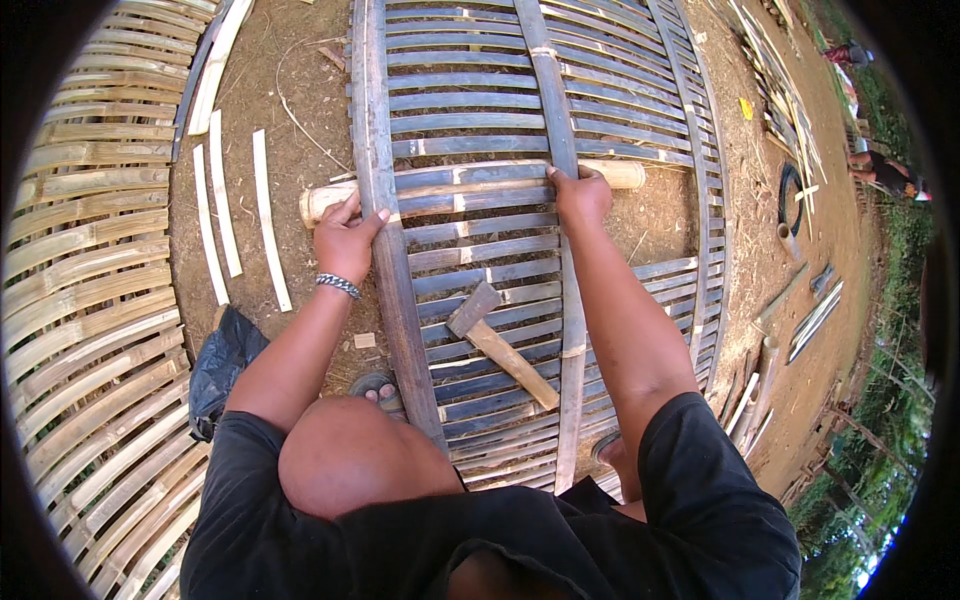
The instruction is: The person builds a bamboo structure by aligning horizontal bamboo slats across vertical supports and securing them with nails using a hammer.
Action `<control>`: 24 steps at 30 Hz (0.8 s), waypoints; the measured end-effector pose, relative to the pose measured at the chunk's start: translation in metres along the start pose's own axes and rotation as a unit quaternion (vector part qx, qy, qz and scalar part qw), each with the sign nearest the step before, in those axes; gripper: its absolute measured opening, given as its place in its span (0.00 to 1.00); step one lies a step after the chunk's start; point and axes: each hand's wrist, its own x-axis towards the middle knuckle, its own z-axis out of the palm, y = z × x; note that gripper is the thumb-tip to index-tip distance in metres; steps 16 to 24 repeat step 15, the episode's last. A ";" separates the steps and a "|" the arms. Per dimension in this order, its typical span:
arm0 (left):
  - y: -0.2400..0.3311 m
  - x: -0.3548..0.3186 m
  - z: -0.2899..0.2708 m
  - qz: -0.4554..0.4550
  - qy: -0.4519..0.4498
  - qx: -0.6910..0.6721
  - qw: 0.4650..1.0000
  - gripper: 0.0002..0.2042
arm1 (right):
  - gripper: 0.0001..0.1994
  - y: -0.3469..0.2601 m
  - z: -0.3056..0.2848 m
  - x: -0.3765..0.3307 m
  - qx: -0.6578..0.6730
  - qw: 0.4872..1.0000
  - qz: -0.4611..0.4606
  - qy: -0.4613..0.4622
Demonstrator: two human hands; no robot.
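Observation:
A large bamboo slat panel (pixel 480 145) lies in front of me, its dark slats crossed by long lengthwise rails. At its left rail (pixel 378 150), my left hand (pixel 345 240) is closed, with the thumb on the rail and the fingers at its outer side. My right hand (pixel 582 198) grips the middle rail (pixel 545 80), thumb on top; its other fingers are partly hidden. Between the hands runs a paler bamboo slat (pixel 480 200). A thick bamboo pole (pixel 615 174) passes crosswise under the panel. Nearer to me, a hatchet (pixel 500 345) with a wooden handle rests on the slats.
Another slatted bamboo surface (pixel 100 300) fills the left side. Pale loose strips (pixel 268 220) and a black plastic bag (pixel 228 360) lie beside it. On the right are a bamboo strip pile (pixel 785 90), a black coil (pixel 790 195) and a person (pixel 885 172) farther off.

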 end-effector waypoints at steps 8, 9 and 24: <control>0.001 0.001 -0.006 -0.005 -0.028 0.003 1.000 0.25 | 0.25 0.002 0.006 -0.003 0.052 0.998 -0.013 0.035; 0.005 0.000 -0.007 -0.004 -0.032 0.010 0.999 0.25 | 0.25 -0.002 0.002 -0.007 0.057 0.998 -0.012 0.032; -0.003 -0.001 -0.006 0.045 -0.013 0.067 0.997 0.29 | 0.26 0.013 0.012 0.003 0.035 0.999 -0.026 0.012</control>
